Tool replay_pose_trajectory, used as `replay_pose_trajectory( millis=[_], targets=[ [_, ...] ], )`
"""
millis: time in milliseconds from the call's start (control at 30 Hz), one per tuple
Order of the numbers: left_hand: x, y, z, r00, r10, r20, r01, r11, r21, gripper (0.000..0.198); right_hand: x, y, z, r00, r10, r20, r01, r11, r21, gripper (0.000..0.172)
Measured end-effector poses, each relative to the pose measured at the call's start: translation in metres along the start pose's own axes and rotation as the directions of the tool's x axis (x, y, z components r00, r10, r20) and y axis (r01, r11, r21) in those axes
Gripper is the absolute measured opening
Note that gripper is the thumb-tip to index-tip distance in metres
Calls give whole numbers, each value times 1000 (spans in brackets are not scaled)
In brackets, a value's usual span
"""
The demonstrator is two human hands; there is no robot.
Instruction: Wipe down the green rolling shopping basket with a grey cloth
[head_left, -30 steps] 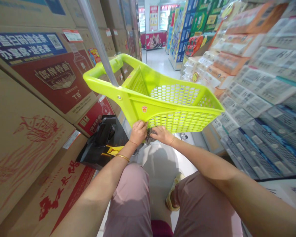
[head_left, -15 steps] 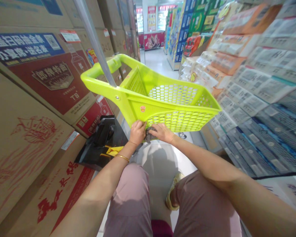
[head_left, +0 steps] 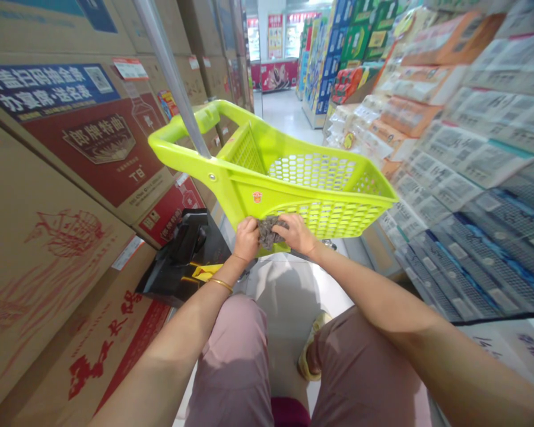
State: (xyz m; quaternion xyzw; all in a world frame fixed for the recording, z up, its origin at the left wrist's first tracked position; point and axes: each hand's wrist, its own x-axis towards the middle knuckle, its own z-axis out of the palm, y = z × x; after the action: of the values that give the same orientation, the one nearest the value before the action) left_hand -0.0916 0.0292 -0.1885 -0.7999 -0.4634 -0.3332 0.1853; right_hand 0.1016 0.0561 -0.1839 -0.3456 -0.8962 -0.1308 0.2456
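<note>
A lime-green plastic shopping cart basket (head_left: pixel 231 193) with perforated sides stands across the aisle before me, a metal pole rising at its handle end. A crumpled grey-brown cloth (head_left: pixel 270 232) lies against the lower near side of the basket. My right hand (head_left: pixel 296 235) is closed on the cloth, fingers curled over it. My left hand (head_left: pixel 248 237) is closed at the cloth's left edge, by the basket's lower corner; its fingertips are partly hidden, and it seems to pinch the cloth.
Stacked cartons (head_left: pixel 102 148) rise on the left. A black bag (head_left: pixel 173 261) with a yellow item sits beside them. Packaged goods (head_left: pixel 463 178) fill the right side. My knees frame the pale floor (head_left: pixel 285 290) below the basket. A shelf aisle runs behind.
The cloth is bunched up more and shows more fully between my hands. My right hand has shifted slightly. The basket has hardly moved.
</note>
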Motion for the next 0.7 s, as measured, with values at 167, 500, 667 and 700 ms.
replay_pose_trajectory(
  millis=[167, 500, 667, 700],
  targets=[
    [1, 0, 0, 1000, 24, -15, -23, 999, 45, 27, -19, -1, 17, 981, -117, 152, 117, 993, 6, 26],
    [-10, 10, -1, 993, -59, -103, 66, 996, 67, 28, -14, 3, -11, 980, -196, 29, 194, 979, 57, 33],
    [-7, 23, -7, 1000, 13, 29, -14, 998, 66, 30, -15, 9, -27, 987, -150, -56, 154, 985, 79, 35],
    [-5, 26, -8, 997, 32, 63, -37, 997, 69, 31, -15, 10, -29, 988, -143, -63, 148, 986, 78, 34]
  ],
)
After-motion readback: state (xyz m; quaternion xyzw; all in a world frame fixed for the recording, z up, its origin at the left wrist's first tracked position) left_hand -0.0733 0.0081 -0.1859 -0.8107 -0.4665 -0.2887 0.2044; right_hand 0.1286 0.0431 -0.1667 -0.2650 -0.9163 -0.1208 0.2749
